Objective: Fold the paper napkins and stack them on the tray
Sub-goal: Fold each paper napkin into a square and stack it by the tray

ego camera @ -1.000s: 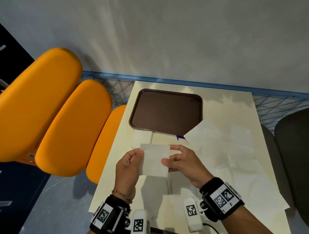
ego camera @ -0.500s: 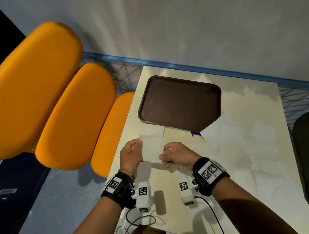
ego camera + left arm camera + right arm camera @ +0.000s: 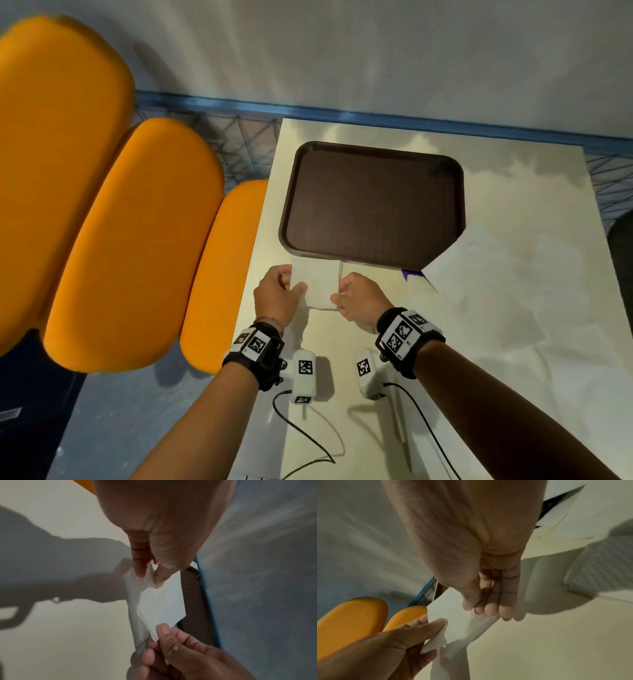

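A loose napkin (image 3: 486, 274) hides the tray (image 3: 373, 202) corner; both hands (image 3: 274, 298) (image 3: 359, 298) pinch the folded napkin (image 3: 317, 284) between them.

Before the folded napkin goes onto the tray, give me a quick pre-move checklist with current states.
1. Left hand pinches the folded napkin: ok.
2. Right hand pinches its other edge: ok.
3. Napkin lifted off the table: ok.
4. Tray bare, room to land: ok.
5. Fold edges aligned: cannot tell.
6. Loose napkins off the tray: not ok, one corner overlaps its near right corner.
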